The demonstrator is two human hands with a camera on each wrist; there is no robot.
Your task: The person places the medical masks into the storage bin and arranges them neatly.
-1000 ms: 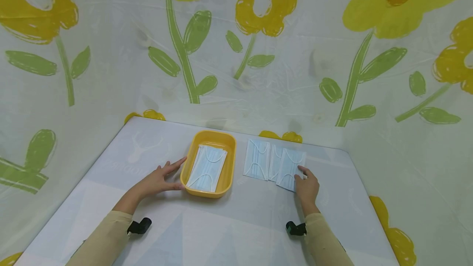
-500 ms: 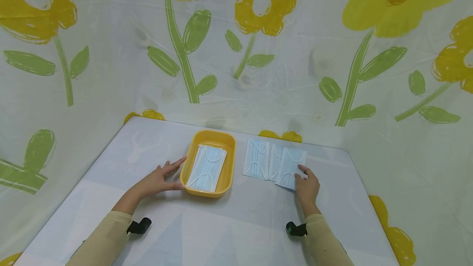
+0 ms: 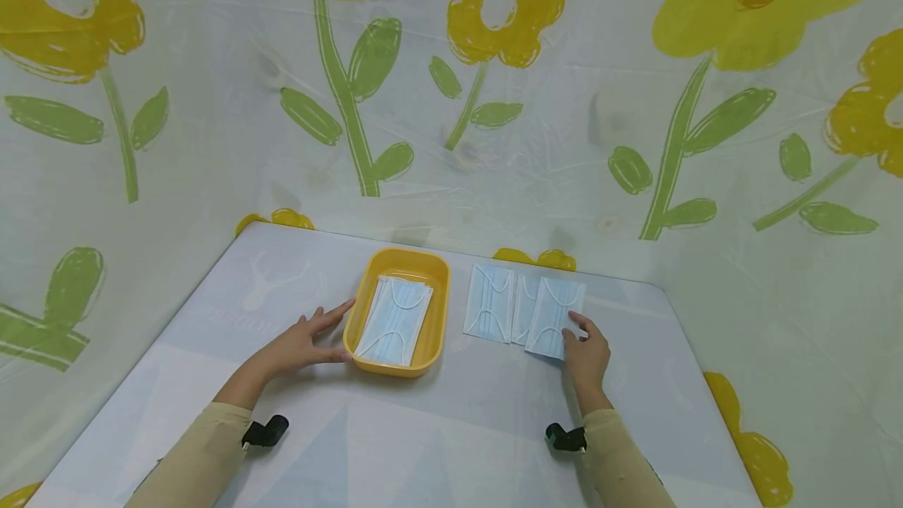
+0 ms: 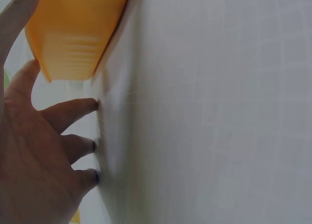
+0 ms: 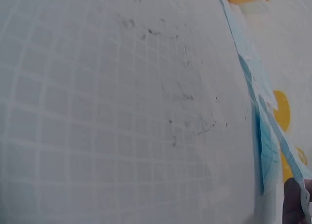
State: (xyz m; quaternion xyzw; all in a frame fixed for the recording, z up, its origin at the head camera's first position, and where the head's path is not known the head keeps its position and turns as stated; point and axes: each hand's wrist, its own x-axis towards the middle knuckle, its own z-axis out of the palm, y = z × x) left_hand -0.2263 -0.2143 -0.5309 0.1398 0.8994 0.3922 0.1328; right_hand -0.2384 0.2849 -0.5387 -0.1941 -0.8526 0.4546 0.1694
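"What just changed?"

"The right hand (image 3: 588,355) pinches the outer mask (image 3: 553,318) by its right edge, and over the last second that mask has shifted slightly away from the person. The right wrist view shows the pinched edge raised off the table (image 3: 458,429). I'd judge it is coming free of its row."

"And the left hand (image 3: 303,345)?"

"Fingers spread, thumb and forefinger touching the left side of the yellow tray (image 3: 395,371), probably steadying it."

"What else is around?"

"A stack of masks (image 3: 395,324) lies inside the tray. Between tray and outer mask are the left mask (image 3: 489,304) and the middle mask (image 3: 525,308). A flowered curtain (image 3: 536,163) hangs behind."

"Anything in the way?"

"The outer mask overlaps the middle one, which could drag."
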